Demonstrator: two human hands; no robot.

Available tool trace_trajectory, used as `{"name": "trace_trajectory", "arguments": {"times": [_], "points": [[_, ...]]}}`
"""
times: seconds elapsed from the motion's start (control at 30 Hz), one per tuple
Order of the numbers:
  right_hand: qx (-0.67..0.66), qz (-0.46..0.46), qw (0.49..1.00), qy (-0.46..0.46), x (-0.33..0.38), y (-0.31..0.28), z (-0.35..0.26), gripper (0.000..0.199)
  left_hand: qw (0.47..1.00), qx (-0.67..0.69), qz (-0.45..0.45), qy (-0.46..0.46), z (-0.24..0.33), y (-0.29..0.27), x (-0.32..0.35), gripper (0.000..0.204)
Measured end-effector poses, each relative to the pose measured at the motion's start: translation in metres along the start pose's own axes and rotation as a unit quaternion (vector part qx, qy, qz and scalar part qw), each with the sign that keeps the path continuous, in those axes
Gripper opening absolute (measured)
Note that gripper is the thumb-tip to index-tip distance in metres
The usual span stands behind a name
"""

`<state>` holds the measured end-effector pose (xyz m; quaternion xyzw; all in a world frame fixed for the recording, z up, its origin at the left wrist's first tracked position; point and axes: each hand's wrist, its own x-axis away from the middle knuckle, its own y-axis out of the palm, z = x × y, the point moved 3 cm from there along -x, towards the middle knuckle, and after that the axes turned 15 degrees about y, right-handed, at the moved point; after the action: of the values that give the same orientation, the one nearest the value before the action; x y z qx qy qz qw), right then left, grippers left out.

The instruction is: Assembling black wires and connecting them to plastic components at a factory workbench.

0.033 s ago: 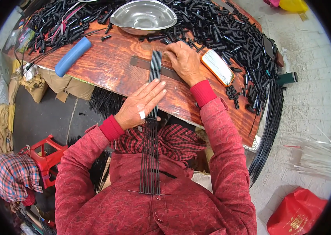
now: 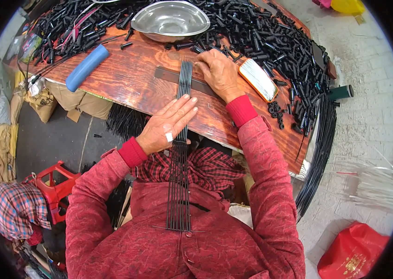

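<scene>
A flat row of thin black rods (image 2: pixel 185 79) runs from the table edge down over my lap to my chest. My left hand (image 2: pixel 171 122) lies across them with its fingers stretched, and a digit tip shows past their right side below. I cannot see how far it wraps beneath. The rods' far ends rest over a dark flat bar (image 2: pixel 166 74) on the table. Beside those ends, my right hand (image 2: pixel 219 74) is bent with fingers curled in, touching or almost touching the rods. What its fingertips pinch, if anything, is hidden.
A big heap of black tubular parts (image 2: pixel 270 46) covers the wooden table's (image 2: pixel 126 86) far and right sides. A steel bowl (image 2: pixel 171 21), a blue cylinder (image 2: pixel 87 67) and an orange-rimmed mirror-like oblong (image 2: pixel 257 79) lie there. A red stool (image 2: pixel 57 179) and another person (image 2: pixel 19 209) are at left.
</scene>
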<state>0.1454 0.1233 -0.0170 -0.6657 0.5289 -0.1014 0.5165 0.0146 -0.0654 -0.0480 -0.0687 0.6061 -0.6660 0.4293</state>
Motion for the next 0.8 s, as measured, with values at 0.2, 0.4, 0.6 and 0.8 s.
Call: {"name": "trace_trajectory", "arguments": {"times": [0.2,0.4,0.6,0.8], "points": [[-0.003,-0.026,1.000,-0.002,0.001,0.000,0.004,0.014,1.000,0.008,-0.002,0.018,0.007,0.002,0.002,0.097],[-0.021,0.006,1.000,-0.017,0.013,0.001,0.009,0.012,0.999,0.015,-0.003,0.031,0.006,0.002,0.003,0.103],[-0.048,0.011,0.998,0.043,0.019,0.000,0.001,0.013,0.999,-0.001,-0.014,0.038,0.005,-0.002,0.007,0.091],[-0.026,0.033,0.995,0.092,0.018,0.004,-0.012,0.010,0.998,0.002,-0.046,0.038,-0.007,-0.014,0.015,0.093]]}}
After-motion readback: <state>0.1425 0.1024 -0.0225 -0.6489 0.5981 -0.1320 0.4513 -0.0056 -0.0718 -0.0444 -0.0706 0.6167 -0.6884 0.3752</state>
